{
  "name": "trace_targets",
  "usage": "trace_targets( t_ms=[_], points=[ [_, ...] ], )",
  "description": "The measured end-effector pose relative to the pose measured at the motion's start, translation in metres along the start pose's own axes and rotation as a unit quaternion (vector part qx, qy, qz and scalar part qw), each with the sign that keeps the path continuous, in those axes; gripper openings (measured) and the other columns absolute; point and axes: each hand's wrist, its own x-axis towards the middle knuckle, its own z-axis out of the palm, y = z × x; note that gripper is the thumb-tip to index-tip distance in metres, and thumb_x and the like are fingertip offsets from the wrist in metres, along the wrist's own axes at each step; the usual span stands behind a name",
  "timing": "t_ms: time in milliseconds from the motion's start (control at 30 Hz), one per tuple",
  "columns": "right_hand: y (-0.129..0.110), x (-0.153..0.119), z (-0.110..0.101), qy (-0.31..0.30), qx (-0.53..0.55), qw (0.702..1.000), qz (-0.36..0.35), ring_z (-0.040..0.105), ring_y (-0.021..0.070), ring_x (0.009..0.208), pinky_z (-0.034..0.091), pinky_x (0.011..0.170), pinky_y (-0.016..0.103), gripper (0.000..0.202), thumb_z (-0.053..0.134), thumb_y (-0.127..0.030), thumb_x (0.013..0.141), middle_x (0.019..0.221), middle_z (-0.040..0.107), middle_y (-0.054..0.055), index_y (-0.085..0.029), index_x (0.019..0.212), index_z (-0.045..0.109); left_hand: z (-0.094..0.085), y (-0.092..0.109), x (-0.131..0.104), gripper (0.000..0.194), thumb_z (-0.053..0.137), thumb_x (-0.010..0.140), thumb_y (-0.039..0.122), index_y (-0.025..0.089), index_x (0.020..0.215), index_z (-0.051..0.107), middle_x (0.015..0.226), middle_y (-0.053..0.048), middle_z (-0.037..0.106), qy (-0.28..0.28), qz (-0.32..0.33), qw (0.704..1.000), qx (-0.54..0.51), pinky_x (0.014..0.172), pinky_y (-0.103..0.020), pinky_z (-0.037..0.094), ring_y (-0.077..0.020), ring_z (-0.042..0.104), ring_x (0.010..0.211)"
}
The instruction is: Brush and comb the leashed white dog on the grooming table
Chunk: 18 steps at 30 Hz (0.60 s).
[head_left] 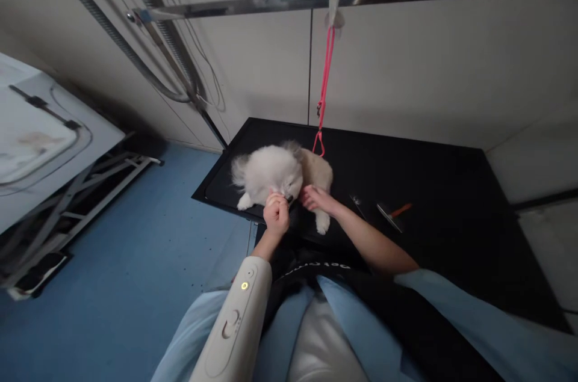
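A small fluffy white-and-cream dog [273, 168] is on the black grooming table [433, 171], its head tilted toward me near the table's left front. My left hand [276, 213] is closed in a fist against the fur beside the dog's muzzle. At the dog's chest and shoulder, my right hand [317, 198] reaches in with fingers stretched and loosely apart, seemingly touching the fur. A pale dryer-like device [235, 325] with a lit yellow button and a slider lies in front of my left forearm; how it is held up is hidden.
An orange-handled slicker brush [395, 213] and a small metal tool [356, 201] lie right of the dog. A pink grooming loop [324, 81] hangs from the metal bar [253, 4]. Grey hoses [149, 69] run along the wall. At left stands a white tub-like unit [58, 129].
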Motion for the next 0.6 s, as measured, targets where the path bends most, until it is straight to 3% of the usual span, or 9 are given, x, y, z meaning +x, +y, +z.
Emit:
trace_targets(
  t_ms=[67,133,233,300,367,400,500,533,600],
  points=[
    [-0.018,0.012,0.03,-0.042,0.004,0.999,-0.002,0.057,0.017,0.061,0.047,0.058,0.029,0.05,0.042,-0.063,0.091,0.063,0.062,0.003,-0.02,0.073,0.059,-0.004,0.003,-0.003,0.039,0.046,0.097,0.024,0.021,0.059,0.054,0.06,-0.001,0.058,-0.004,-0.017,1.0,-0.006,0.097,-0.044,0.05,-0.0165,0.062,0.073],
    [-0.024,0.012,0.048,-0.034,-0.024,0.999,-0.031,0.052,0.0166,0.058,0.044,0.056,0.029,0.054,0.037,-0.064,0.093,0.055,0.053,0.002,-0.023,0.06,0.049,-0.01,0.003,-0.002,0.04,0.045,0.097,0.027,0.021,0.058,0.054,0.059,-0.001,0.057,0.002,-0.04,0.999,-0.019,0.094,-0.043,0.05,-0.017,0.063,0.075],
    [-0.021,0.0,0.059,0.024,-0.133,0.985,-0.105,0.05,0.0171,0.058,0.042,0.06,0.03,0.054,0.029,-0.056,0.097,0.052,0.048,0.002,-0.025,0.054,0.042,-0.023,-0.005,0.004,0.041,0.048,0.095,0.033,0.021,0.056,0.055,0.061,-0.001,0.058,-0.009,-0.094,0.995,-0.036,0.096,-0.042,0.049,-0.0174,0.063,0.076],
    [-0.017,-0.007,0.061,0.054,-0.225,0.963,-0.137,0.052,0.0169,0.059,0.042,0.063,0.029,0.05,0.028,-0.045,0.098,0.054,0.052,0.003,-0.024,0.056,0.046,-0.031,-0.013,0.01,0.034,0.056,0.09,0.038,0.02,0.061,0.058,0.071,-0.003,0.063,0.033,-0.17,0.985,-0.021,0.095,-0.039,0.049,-0.0174,0.063,0.081],
    [-0.015,-0.011,0.061,0.071,-0.282,0.945,-0.147,0.056,0.0172,0.063,0.042,0.068,0.029,0.045,0.031,-0.038,0.098,0.06,0.058,0.005,-0.022,0.061,0.051,-0.035,-0.02,0.019,0.025,0.064,0.084,0.043,0.019,0.075,0.061,0.086,-0.004,0.066,0.115,-0.287,0.951,-0.019,0.094,-0.036,0.049,-0.0177,0.063,0.089],
    [-0.014,-0.011,0.062,0.077,-0.295,0.941,-0.146,0.058,0.0177,0.067,0.042,0.07,0.028,0.042,0.032,-0.036,0.097,0.062,0.06,0.006,-0.021,0.064,0.054,-0.035,-0.021,0.024,0.026,0.065,0.084,0.046,0.019,0.084,0.062,0.092,-0.005,0.067,0.13,-0.357,0.924,-0.046,0.093,-0.035,0.05,-0.0179,0.063,0.091],
    [-0.017,-0.009,0.064,0.088,-0.309,0.936,-0.142,0.061,0.0195,0.073,0.043,0.071,0.028,0.037,0.039,-0.033,0.095,0.067,0.064,0.008,-0.019,0.069,0.061,-0.025,-0.017,0.044,0.038,0.057,0.089,0.055,0.02,0.104,0.061,0.1,-0.007,0.068,0.061,-0.523,0.825,-0.204,0.089,-0.039,0.053,-0.0197,0.066,0.091],
    [-0.019,-0.008,0.064,0.091,-0.324,0.93,-0.145,0.061,0.02,0.074,0.043,0.071,0.028,0.036,0.04,-0.032,0.095,0.068,0.065,0.009,-0.018,0.071,0.063,-0.019,-0.013,0.053,0.039,0.057,0.09,0.055,0.02,0.108,0.06,0.104,-0.008,0.069,0.041,-0.538,0.806,-0.244,0.09,-0.04,0.053,-0.0207,0.067,0.093],
    [-0.024,-0.006,0.064,0.096,-0.366,0.914,-0.149,0.063,0.0209,0.074,0.044,0.069,0.028,0.035,0.042,-0.031,0.095,0.071,0.068,0.011,-0.016,0.074,0.067,-0.002,-0.006,0.073,0.034,0.06,0.091,0.048,0.019,0.108,0.062,0.111,-0.009,0.069,0.059,-0.511,0.812,-0.276,0.096,-0.038,0.051,-0.0218,0.066,0.104]
  ],
)
